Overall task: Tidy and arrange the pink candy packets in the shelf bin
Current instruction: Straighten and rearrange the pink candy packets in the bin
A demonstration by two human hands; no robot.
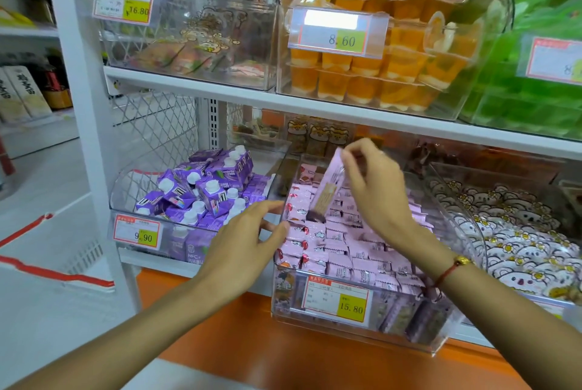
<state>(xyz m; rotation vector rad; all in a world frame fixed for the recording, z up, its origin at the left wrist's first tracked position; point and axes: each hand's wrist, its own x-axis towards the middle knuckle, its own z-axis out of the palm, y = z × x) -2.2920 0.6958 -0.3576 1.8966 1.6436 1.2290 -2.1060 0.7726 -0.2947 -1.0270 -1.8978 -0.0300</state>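
A clear plastic shelf bin (362,331) on the lower shelf holds several pink candy packets (352,251) lying in rough rows. My right hand (374,188) pinches the top end of one long pink packet (327,191) and holds it upright and tilted above the pile. My left hand (248,241) hovers at the bin's left wall, fingers apart, its fingertips touching the packets by the left edge. A price label reading 15.80 (337,301) is on the bin's front.
To the left sits a bin of purple drink cartons (201,194), to the right a bin of white cartoon packets (516,244). The shelf above carries orange jelly cups (371,74) and green packs (535,93). An orange ledge (283,352) runs below the bins.
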